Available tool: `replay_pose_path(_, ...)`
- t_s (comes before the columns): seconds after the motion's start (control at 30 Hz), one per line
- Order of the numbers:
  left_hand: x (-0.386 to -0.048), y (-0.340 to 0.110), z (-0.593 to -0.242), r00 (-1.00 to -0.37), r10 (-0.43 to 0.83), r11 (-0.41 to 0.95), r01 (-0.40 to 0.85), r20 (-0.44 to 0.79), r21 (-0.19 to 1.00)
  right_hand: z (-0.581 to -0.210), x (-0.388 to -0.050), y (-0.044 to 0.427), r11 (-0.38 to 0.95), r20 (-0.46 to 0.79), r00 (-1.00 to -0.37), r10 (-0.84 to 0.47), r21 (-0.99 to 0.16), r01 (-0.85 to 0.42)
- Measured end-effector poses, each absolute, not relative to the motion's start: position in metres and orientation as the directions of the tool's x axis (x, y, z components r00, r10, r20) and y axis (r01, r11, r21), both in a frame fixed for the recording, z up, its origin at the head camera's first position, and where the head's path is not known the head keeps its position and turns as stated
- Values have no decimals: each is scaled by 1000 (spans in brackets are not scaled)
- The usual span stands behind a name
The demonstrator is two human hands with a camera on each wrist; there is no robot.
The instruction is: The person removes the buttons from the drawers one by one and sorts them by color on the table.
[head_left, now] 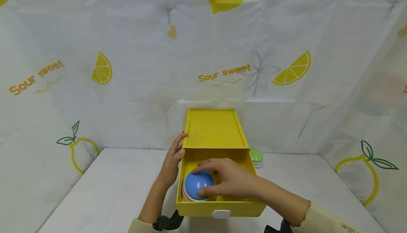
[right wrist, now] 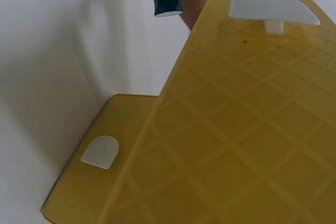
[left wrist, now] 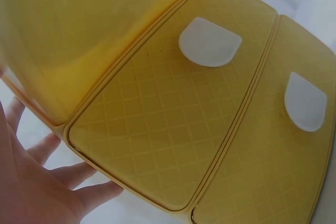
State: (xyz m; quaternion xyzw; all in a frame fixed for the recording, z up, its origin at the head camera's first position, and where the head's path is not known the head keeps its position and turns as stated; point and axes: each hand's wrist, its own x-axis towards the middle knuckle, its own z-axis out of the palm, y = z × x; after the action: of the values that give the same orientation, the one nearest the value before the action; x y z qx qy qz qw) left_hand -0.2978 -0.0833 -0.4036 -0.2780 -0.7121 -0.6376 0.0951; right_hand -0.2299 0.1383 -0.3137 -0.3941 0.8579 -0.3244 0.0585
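Note:
In the head view, a yellow drawer box (head_left: 216, 128) has its top drawer (head_left: 187, 209) pulled out. My right hand (head_left: 235, 180) reaches into that drawer and holds a blue dome with a white base (head_left: 194, 186) between thumb and fingers, at the drawer's front left. My left hand (head_left: 170, 164) lies against the box's left side, fingers extended. The left wrist view shows the left hand (left wrist: 42, 182) at the box's edge, beside a drawer front (left wrist: 152, 114) that is closed. The right wrist view shows the pulled-out drawer's front (right wrist: 236, 119) close up; the right hand is out of its view.
A green dome with a white base (head_left: 256, 156) stands right of the box on the white table (head_left: 127, 190). A white wall covering with lemon prints rises behind the box. White handles (left wrist: 210, 43) stick out from the drawer fronts.

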Motion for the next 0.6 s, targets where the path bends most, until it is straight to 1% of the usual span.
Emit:
replay_pose_path(0.23, -298, -83, -403, -826, 281, 28, 515, 488, 857, -313, -228, 137, 512, 86, -706, -703, -629, -585)
replay_pose_path(0.33, -299, -84, -405, -825, 281, 33, 519, 491, 854, -313, -227, 137, 512, 91, -717, -691, -639, -574)
replay_pose_path(0.47, -299, -84, -405, -822, 281, 41, 525, 495, 850, -313, -226, 139, 484, 114, -713, -691, -660, -575)
replay_pose_path(0.6, -299, -83, -405, -826, 279, 44, 521, 491, 852, -312, -225, 141, 430, 124, -707, -696, -717, -548)
